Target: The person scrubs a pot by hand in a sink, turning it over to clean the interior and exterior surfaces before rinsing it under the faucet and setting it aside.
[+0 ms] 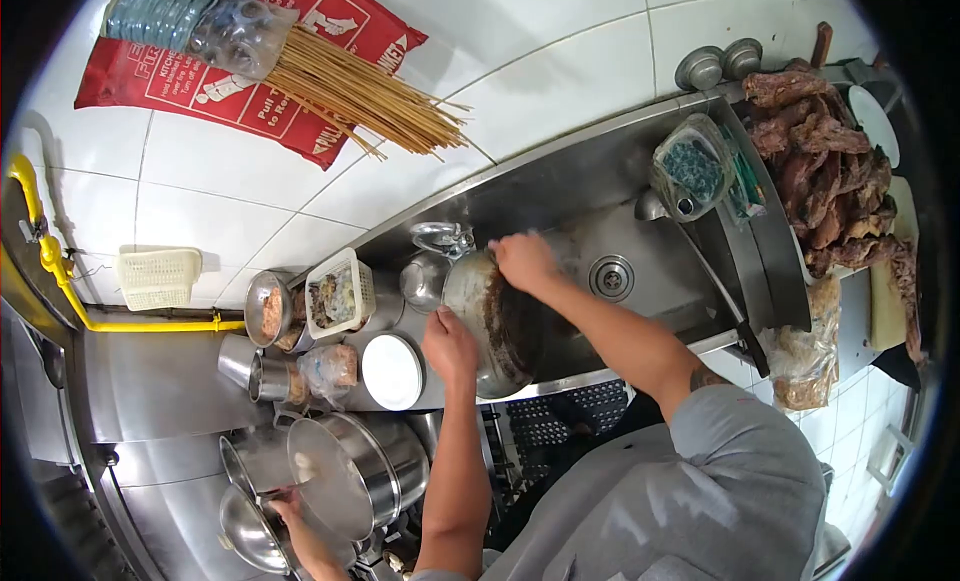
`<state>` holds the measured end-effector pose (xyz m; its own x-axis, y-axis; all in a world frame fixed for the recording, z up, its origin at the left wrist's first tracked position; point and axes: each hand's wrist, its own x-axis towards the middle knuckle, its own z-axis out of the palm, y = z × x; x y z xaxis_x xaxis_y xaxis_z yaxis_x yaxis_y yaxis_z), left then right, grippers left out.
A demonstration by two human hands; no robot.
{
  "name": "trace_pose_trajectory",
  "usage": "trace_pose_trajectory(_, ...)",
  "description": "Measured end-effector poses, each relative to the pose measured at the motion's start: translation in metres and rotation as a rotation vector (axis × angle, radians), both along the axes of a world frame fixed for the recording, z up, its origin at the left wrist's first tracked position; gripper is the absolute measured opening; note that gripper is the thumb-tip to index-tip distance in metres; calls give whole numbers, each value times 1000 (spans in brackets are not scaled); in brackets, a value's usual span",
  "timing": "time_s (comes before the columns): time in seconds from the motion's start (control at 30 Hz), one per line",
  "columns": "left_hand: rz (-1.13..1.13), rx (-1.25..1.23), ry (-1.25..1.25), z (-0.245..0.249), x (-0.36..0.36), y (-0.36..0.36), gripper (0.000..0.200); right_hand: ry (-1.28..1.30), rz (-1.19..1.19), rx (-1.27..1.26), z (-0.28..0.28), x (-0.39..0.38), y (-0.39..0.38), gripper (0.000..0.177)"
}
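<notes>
A large metal pot [508, 336] with brown and black scorch marks is tilted at the near left end of the steel sink [640, 266]. My left hand [452, 349] is closed on the pot's left side. At its upper end, my right hand [526, 263] is closed against the wall, slightly blurred; whatever its fingers hold is hidden. Just beyond them is the tap [443, 238], with a small metal bowl [425, 281] beneath it. A round white lid [392, 372] lies left of my left hand.
A ladle [700, 261] slants across the sink's right side, near a cut plastic bottle [692, 171] of scourers. Cooked meat [815, 166] is heaped at right. Large steel pots [350, 471] stand at lower left, where another person's hand [290, 511] reaches. Skewers [360, 91] stick out above.
</notes>
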<state>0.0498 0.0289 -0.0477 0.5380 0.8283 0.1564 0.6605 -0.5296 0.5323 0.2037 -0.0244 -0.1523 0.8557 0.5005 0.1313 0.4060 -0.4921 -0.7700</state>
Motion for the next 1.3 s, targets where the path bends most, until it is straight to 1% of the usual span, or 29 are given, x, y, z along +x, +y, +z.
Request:
trace_pose_trajectory(0.07,-4,16,-9,-1,1,2,39,103,116,-4,38,-21,-20,42)
trace_pose_trajectory(0.1,-17,41,-12,-2,2,1,39,0,128,47,35,-25,-22,42)
trace_pose_trajectory(0.13,-30,64,-10,-2,1,0,39,-97,140,97,31,-28,-25,42)
trace_pose_trajectory(0.2,-19,59,16,1,-4,-4,39,49,22,-18,1,0,-10,43)
trace_pose_trajectory(0.23,-17,61,8,2,2,-5,39,108,-30,-6,-29,14,-1,42)
trace_pose_trajectory(0.3,-15,37,-6,-1,1,-1,38,74,-5,-4,-15,4,-4,42)
trace_pose_trajectory(0.33,3,7,-15,-2,2,2,38,44,36,-9,1,-6,-8,42)
trace_pose_trajectory(0.37,6,5,-12,-3,2,2,38,15,99,71,39,-20,-23,42)
trace_pose_trajectory(0.4,-3,8,-2,-3,1,2,39,-6,185,72,48,-30,-26,41)
trace_pose_trajectory(0.47,-7,10,20,-3,-3,0,40,117,120,152,32,-24,-17,40)
trace_pose_trajectory(0.53,-11,27,-5,0,1,0,40,188,40,76,-5,5,0,41)
trace_pose_trajectory(0.57,-10,28,-12,1,1,0,40,234,58,77,-9,11,3,41)
trace_pose_trajectory(0.6,3,15,5,1,-1,2,39,234,53,76,0,6,0,41)
trace_pose_trajectory(0.7,11,-2,11,0,0,3,39,45,197,50,50,-28,-19,39)
trace_pose_trajectory(0.8,4,2,13,0,-1,1,39,41,137,-7,25,-11,-11,40)
trace_pose_trajectory(0.83,3,7,7,0,0,0,39,101,67,-17,13,6,-5,43)
trace_pose_trajectory(0.87,1,7,1,1,0,-1,39,96,66,-17,2,6,-2,43)
trace_pose_trajectory(0.93,-26,43,-30,0,2,0,40,123,-22,-45,10,-1,-4,44)
trace_pose_trajectory(1.0,-3,20,-1,1,1,-2,39,40,113,2,29,-25,-16,43)
trace_pose_trajectory(1.07,9,7,23,2,2,-2,39,27,101,135,20,-21,-20,44)
trace_pose_trajectory(1.13,-9,-5,27,3,2,-4,39,130,-22,-30,-23,7,-6,42)
trace_pose_trajectory(1.17,-13,-6,25,4,1,-5,39,161,-33,-7,-32,10,-3,42)
trace_pose_trajectory(1.2,-9,3,17,6,2,-6,39,158,-41,-6,-20,4,-7,42)
trace_pose_trajectory(1.27,13,4,10,2,4,-4,39,111,34,75,24,-25,-21,44)
trace_pose_trajectory(1.3,9,7,10,-2,-1,-2,39,65,95,77,28,-34,-24,45)
